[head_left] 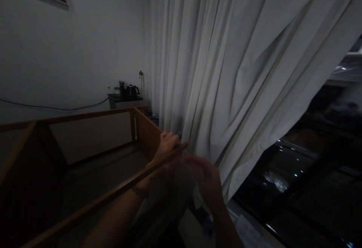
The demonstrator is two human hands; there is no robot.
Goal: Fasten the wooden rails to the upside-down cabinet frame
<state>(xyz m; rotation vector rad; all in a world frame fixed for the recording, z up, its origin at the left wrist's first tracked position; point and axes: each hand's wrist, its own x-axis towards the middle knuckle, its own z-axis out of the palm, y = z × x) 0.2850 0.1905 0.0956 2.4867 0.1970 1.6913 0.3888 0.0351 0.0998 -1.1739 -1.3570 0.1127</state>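
Observation:
A large wooden frame, like an open cabinet or bed frame with a side panel and long rails, fills the lower left. My left hand is at its near right corner, fingers curled over the panel's edge; a bracelet is on that wrist. The near rail passes in front of the left forearm. My right hand is just right of the rail's end, fingers pointing towards the corner. Motion blur and dim light hide whether it grips anything there.
A long white curtain hangs close on the right, beside a dark glass pane with reflections. A small stand at the back holds a black kettle. A cable runs along the wall. Unclear items lie on the floor.

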